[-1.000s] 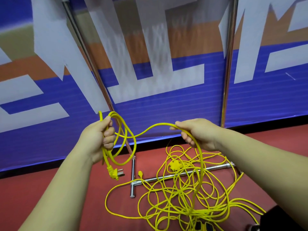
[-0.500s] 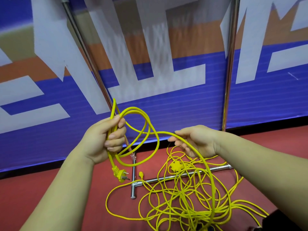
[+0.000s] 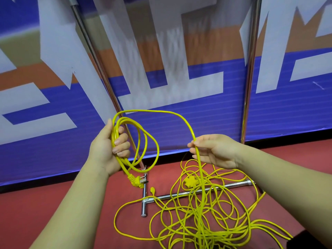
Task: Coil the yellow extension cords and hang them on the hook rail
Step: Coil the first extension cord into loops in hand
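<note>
My left hand [image 3: 109, 148] grips a small coil of yellow extension cord [image 3: 143, 141], a few loops hanging from the fist. The cord's yellow plug [image 3: 136, 181] dangles below the hand. From the coil the cord arches up and over to my right hand [image 3: 213, 150], which holds it loosely between thumb and fingers. Below that hand the cord drops straight into a tangled heap of yellow cord [image 3: 203, 218] on the red floor. Another yellow plug [image 3: 190, 182] lies in the heap. No hook rail is in view.
A chrome rack stands ahead: two upright poles [image 3: 250, 69] and a T-shaped base bar [image 3: 233, 186] on the floor under the heap, with a short foot [image 3: 144, 200]. Behind it hangs a blue, white and orange banner [image 3: 179, 87]. Red floor [image 3: 45, 203] spreads left of the heap.
My left hand has gathered another loop into the coil. My right hand slid down the cord and swung right, and the span between the hands now arches higher.
</note>
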A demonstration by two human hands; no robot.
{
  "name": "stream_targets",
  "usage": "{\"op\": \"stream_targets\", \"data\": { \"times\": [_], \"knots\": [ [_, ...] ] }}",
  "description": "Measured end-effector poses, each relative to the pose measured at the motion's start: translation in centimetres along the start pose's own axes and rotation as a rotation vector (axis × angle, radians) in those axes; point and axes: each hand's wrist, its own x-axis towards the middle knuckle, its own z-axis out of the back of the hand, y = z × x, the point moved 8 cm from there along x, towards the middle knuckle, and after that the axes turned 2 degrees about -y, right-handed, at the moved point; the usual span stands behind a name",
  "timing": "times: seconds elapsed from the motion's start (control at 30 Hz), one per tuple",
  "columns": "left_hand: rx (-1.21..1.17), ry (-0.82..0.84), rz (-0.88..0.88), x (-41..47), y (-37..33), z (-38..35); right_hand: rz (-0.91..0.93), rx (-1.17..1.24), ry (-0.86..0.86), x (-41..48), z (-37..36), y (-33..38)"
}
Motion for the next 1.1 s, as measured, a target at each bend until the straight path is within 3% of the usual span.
{"op": "stream_targets", "data": {
  "times": [0.17,0.37,0.47,0.57,0.63,0.73,0.83,0.93,1.1],
  "knots": [
    [-0.045,-0.006,-0.048,-0.1,-0.7,-0.4,-0.073,-0.065,0.034,-0.3,-0.5,0.0],
    [0.001,0.073,-0.051,-0.2,-0.7,-1.1,-0.124,-0.075,-0.122,0.3,1.3,0.1],
    [0.033,0.084,-0.062,-0.1,-0.6,-1.2,-0.181,-0.084,-0.088,0.2,1.3,-0.2],
    [0.035,0.056,-0.098,0.2,-0.6,-1.0,-0.123,-0.071,-0.096,0.1,1.3,0.4],
    [0.016,0.012,-0.126,0.5,-0.6,-0.6,-0.013,-0.261,-0.155,0.2,1.7,0.9],
    [-0.014,-0.05,-0.145,1.0,-0.6,0.1,0.237,-1.013,-0.278,0.0,1.7,2.3],
    [-0.055,-0.069,-0.138,1.3,-0.3,0.1,0.29,-1.489,-0.171,-0.5,-0.6,1.3],
    [-0.068,-0.058,-0.124,1.4,0.1,-0.4,0.326,-1.621,-0.044,-1.2,-3.0,0.4],
    [-0.069,-0.041,-0.13,1.5,0.4,-0.9,0.345,-1.526,0.156,-3.4,-5.6,1.2]
  ]
}}
